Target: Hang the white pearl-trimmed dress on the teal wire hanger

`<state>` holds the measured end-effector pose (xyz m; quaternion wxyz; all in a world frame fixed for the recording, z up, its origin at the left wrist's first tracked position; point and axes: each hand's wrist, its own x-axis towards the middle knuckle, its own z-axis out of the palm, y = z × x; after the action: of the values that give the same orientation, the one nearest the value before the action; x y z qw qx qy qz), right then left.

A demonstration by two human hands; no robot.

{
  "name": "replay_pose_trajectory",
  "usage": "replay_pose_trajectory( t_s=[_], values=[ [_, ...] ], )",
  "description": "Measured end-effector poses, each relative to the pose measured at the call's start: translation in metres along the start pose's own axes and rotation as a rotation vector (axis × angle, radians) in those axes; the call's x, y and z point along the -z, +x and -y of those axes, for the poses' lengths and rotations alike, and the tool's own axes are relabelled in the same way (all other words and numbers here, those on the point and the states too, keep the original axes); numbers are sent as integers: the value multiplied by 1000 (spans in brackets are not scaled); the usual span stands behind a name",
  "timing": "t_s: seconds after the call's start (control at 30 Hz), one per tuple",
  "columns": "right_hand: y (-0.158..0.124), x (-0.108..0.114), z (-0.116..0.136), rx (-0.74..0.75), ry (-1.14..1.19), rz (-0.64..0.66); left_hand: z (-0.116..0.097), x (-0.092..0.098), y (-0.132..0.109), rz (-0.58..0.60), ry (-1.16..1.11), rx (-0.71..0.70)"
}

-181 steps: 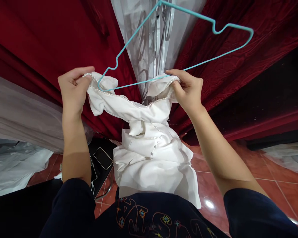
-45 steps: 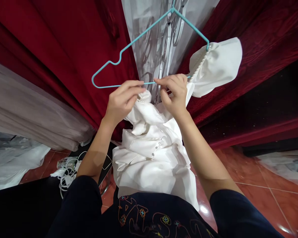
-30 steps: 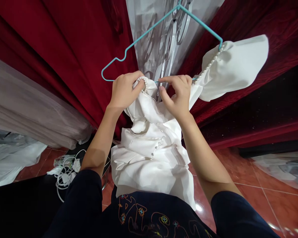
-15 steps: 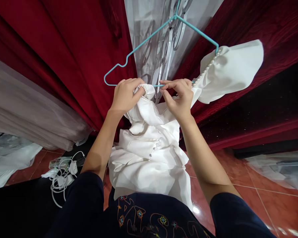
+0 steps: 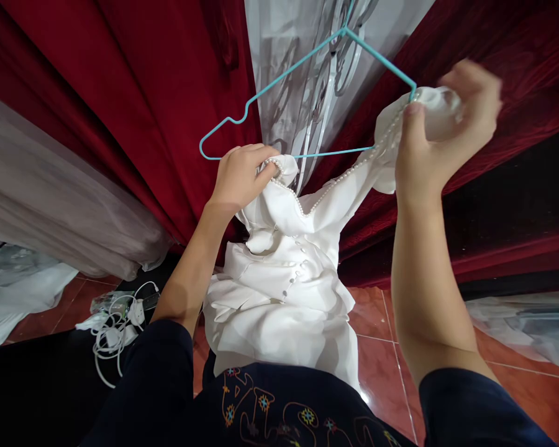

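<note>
A white dress (image 5: 302, 267) with a pearl-trimmed neckline and a row of buttons hangs in front of me. Its right shoulder is looped over the right end of a light blue hanger (image 5: 293, 65). My left hand (image 5: 246, 174) is closed on the dress's left shoulder, near the hanger's lower bar. At the right shoulder, my right hand (image 5: 447, 124) has its thumb against the pearl edge by the hanger's end. The fingers of that hand are spread, curved and blurred behind the white sleeve. The hanger's left end is bare.
Red curtains (image 5: 168, 93) hang on both sides, with sheer white fabric (image 5: 279, 81) between them. White cables (image 5: 114, 341) lie on a black surface at the lower left. Pale tulle (image 5: 526, 323) is at the right, above the red tiled floor (image 5: 377, 360).
My right hand has left the hanger's lower bar and moved right and up to the dress's right shoulder. The hanger has shifted slightly right. My left hand keeps its hold.
</note>
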<state>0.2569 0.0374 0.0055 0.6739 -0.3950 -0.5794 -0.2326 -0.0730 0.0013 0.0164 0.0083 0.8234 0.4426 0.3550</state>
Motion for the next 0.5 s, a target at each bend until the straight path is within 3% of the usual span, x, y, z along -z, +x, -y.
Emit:
replay_pose_trajectory(
  t_s=[0.2,0.3,0.37,0.5],
  values=[
    [10,-17,-1,-175,-311,255,3,3,-2,-26,50,-21],
    [26,-13,2,-263,-349,345,5,11,-2,-41,70,-18],
    [34,0,1,-242,-253,343,5,16,-2,-42,62,-9],
    [35,32,6,-196,-127,206,2,17,-2,-14,11,6]
  ],
)
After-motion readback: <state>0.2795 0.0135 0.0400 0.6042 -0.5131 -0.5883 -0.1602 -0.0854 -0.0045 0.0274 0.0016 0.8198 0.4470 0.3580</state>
